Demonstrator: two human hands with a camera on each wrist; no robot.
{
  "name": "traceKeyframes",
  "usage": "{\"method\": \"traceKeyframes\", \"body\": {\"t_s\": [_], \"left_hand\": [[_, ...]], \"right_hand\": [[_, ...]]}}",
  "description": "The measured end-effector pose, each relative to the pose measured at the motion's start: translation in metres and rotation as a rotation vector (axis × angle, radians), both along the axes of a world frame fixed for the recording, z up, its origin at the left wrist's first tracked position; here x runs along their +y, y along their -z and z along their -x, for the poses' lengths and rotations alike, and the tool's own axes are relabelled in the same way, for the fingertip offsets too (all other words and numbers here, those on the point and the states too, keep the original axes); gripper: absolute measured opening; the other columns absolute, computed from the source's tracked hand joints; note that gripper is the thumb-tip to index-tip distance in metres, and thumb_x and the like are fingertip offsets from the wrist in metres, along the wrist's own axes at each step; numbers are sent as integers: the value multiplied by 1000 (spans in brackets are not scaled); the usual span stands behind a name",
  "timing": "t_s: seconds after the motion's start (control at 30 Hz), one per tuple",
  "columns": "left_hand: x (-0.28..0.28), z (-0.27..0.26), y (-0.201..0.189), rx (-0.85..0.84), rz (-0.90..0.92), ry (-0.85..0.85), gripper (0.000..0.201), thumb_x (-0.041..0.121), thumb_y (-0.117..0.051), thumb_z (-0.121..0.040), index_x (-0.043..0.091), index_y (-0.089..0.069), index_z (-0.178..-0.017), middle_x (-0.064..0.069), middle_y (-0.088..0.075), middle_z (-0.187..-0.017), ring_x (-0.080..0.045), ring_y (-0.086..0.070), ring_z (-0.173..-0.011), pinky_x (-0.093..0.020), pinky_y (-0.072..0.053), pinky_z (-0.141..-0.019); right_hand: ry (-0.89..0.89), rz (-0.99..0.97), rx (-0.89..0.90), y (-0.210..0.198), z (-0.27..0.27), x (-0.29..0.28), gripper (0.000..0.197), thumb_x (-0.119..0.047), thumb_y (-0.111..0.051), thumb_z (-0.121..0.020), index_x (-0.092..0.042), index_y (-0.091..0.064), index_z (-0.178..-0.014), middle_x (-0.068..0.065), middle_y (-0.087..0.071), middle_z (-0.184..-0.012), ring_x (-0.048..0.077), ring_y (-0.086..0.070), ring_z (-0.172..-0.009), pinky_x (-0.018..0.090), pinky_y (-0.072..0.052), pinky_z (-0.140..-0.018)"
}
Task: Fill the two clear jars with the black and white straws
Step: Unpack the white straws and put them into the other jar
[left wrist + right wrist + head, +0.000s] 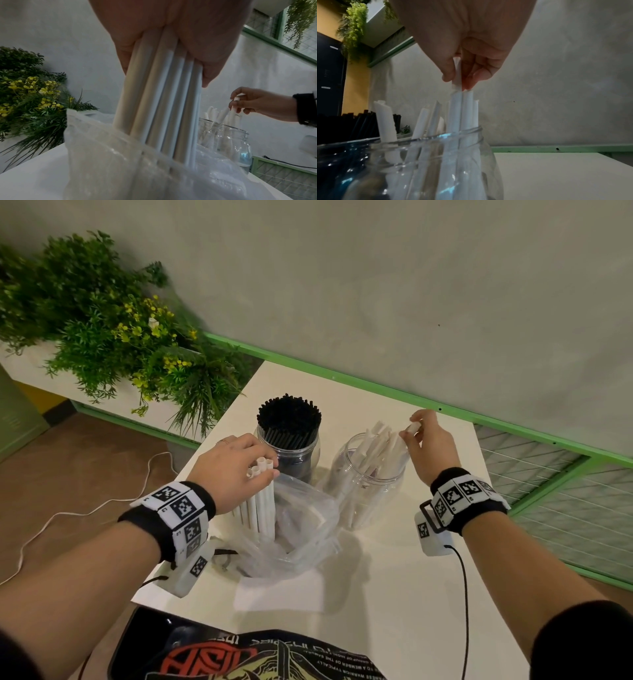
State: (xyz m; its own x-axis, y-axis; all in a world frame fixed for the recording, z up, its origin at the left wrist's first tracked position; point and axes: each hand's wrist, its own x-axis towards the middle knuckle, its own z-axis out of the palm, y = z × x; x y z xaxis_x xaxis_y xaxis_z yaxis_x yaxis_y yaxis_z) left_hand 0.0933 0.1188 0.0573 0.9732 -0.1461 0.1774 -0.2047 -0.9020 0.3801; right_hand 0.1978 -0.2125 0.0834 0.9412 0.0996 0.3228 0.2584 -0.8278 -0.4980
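Gripping a bundle of white straws (262, 501), the left hand (233, 467) has its fingers (212, 65) curled round the upper ends; the lower ends stand inside a clear plastic bag (301, 529) on the white table (394, 594). Bundle is roughly upright.

Right hand (431, 446) pinches the top of a single white straw (458, 73) between thumb and fingertips (471, 79), over the right clear jar (368, 491). That straw's lower part is in the jar mouth, next to other white straws (380, 446) leaning loosely inside; jar is partly filled, with room left on its near side.

Left clear jar (293, 453) stands just beside the right one, behind the bag, packed with black straws (289, 417) standing upright, tops well above the rim.

A sheet of white paper (281, 590) lies under the bag at the near table edge. Green plants with yellow flowers (113, 337) sit in a planter off the table's left side. Both wrists wear black bands with printed marker tags (181, 508).
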Motion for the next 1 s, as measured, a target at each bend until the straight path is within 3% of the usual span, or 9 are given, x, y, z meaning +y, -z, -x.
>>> {"method": "traceKeyframes", "body": {"t_s": [0.07,0.13,0.2,0.33,0.47,0.6,0.77,0.93,1.0], "left_hand": [[1,0,1,-4,-2,2,40,65,-32,-78,43,-58,-99,18,-52,-103,-12,-48,-98,-26,-36,-78],[1,0,2,-5,0,-1,40,65,-32,-78,43,-58,-99,17,-53,-105,-12,-48,-98,-26,-37,-79],[2,0,2,-4,7,-1,39,65,-32,-79,43,-58,-99,17,-53,-104,-12,-49,-98,-26,-37,-79],[3,1,1,-3,8,0,39,65,-32,-79,43,-58,-97,18,-53,-103,-11,-49,-97,-25,-36,-79],[4,2,-1,2,14,-2,41,65,-30,-78,42,-58,-97,17,-52,-102,-10,-47,-96,-23,-31,-79],[4,2,-1,2,8,-3,42,65,-30,-78,41,-58,-98,17,-52,-103,-11,-48,-96,-23,-31,-79],[3,2,-1,5,11,-7,42,65,-30,-78,41,-59,-99,17,-52,-103,-12,-49,-97,-24,-33,-79],[4,2,0,1,9,-7,41,65,-31,-78,42,-58,-98,18,-51,-102,-12,-48,-97,-25,-35,-78],[4,2,-1,-3,7,-5,41,64,-31,-79,42,-59,-98,19,-50,-102,-11,-48,-95,-24,-33,-77]], "right_hand": [[-4,84,-41,5,-6,-2,16,-13,-55,-94,-6,-59,-108,10,-61,-101,29,-53,-97,33,-41,-82],[-10,164,-166,9,-8,0,17,-8,-60,-91,-5,-65,-107,14,-60,-112,35,-48,-106,43,-42,-93],[-98,240,-285,7,-5,9,25,-12,-64,-86,-8,-66,-111,14,-59,-115,38,-49,-104,48,-43,-91],[-302,498,-52,0,0,32,69,-59,-48,-81,-22,-43,-139,3,-47,-136,26,-39,-121,42,-36,-99],[-251,731,77,5,-14,37,80,-71,-44,-84,-24,-28,-146,-1,-38,-144,23,-31,-128,39,-30,-105],[-281,858,82,9,-29,35,62,-63,-44,-89,-24,-42,-138,-3,-48,-133,23,-36,-119,36,-35,-97],[-290,689,80,6,-38,35,39,-45,-54,-92,-17,-61,-119,1,-59,-117,23,-47,-109,34,-41,-89],[-314,747,44,16,-29,34,40,-39,-64,-87,-15,-61,-119,5,-58,-118,28,-51,-107,37,-38,-86],[-285,767,79,15,-31,34,39,-27,-64,-87,-14,-58,-123,7,-54,-121,29,-49,-109,37,-37,-89]]}}
